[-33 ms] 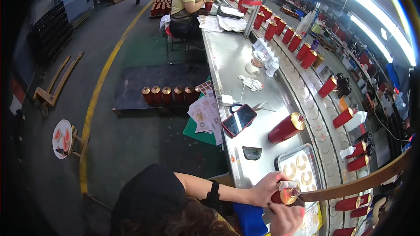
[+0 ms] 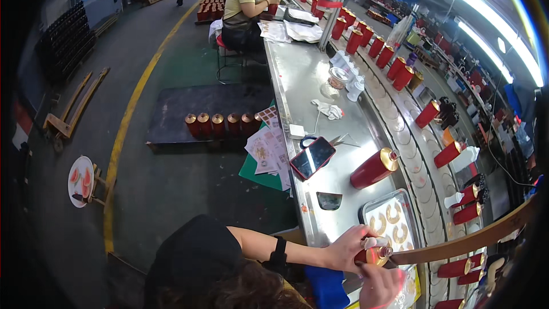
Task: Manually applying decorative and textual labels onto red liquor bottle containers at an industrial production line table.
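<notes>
A red bottle with a gold shoulder and narrow neck is tilted in my left hand. White covers are on the fingertips that lie across its gold part. Close below the bottle is my right hand, its fingers bent inward; whether they pinch anything is hidden. A clear-rimmed tray beyond my hands holds a white sheet with several gold C-shaped pieces. Another red bottle with a gold top stands on the metal table, beyond a dark flat piece.
A phone, scissors and a white cloth lie along the table. A brown curved bar crosses at right, before a conveyor carrying red bottles. A person sits working at the far end.
My right hand has shifted slightly to the right and its fingers have turned beside the bottle. My left hand and the bottle stay in place.
</notes>
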Tool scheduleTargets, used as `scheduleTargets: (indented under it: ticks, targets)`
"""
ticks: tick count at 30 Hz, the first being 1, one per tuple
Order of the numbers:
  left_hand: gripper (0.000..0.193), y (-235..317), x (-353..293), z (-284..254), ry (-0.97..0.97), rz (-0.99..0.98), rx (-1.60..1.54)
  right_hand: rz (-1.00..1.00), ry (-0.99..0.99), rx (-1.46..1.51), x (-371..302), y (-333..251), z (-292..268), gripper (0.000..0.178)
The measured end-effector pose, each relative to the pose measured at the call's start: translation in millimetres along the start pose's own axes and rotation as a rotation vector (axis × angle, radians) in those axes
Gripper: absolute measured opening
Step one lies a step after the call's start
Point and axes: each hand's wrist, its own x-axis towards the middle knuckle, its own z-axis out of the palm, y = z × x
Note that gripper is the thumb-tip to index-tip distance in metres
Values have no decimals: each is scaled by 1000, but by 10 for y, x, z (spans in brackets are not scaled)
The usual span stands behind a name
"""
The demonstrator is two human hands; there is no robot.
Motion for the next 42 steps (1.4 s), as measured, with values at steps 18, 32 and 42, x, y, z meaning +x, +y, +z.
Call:
scheduleTargets:
  ticks: [18, 32, 42]
  targets:
    - [87, 26, 24, -116, -167, -50, -70, -56, 45, -64, -104, 8, -2, 28]
    - [94, -35, -57, 136, -103, -53, -55, 29, 212, -105, -93, 174, 152, 23]
    - [94, -90, -19, 85, -38, 34, -79, 20, 206, -45, -158, 188, 151, 35]
